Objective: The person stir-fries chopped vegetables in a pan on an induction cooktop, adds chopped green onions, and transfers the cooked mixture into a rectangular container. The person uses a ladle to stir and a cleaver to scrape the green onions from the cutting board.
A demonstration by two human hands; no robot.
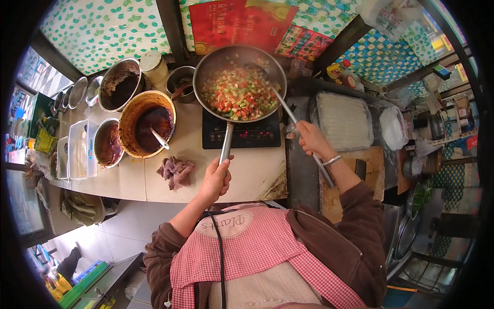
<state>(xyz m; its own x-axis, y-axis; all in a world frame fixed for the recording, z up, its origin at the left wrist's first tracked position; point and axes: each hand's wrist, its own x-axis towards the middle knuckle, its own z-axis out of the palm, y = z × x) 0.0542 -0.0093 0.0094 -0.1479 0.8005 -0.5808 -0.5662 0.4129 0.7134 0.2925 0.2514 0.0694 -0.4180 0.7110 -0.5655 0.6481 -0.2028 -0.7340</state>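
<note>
My left hand (215, 179) is closed around the metal handle (227, 141) of a frying pan (199, 95), which sits on a black induction cooktop (242, 136). Chopped red, green and pale vegetables (239, 92) lie in the pan, with some steam over them. My right hand (313, 140) grips the long metal handle of a cooking utensil (289, 112). Its far end reaches into the pan's upper right among the vegetables; steam and food keep me from telling whether it is a spatula or a ladle.
Left of the pan stand a pot of dark red sauce (123, 135) with a spoon, smaller bowls and a small metal pot (180, 76). A crumpled purple cloth (175, 172) lies on the counter. To the right are a plastic-covered white tray (343, 119) and a wooden cutting board (374, 164).
</note>
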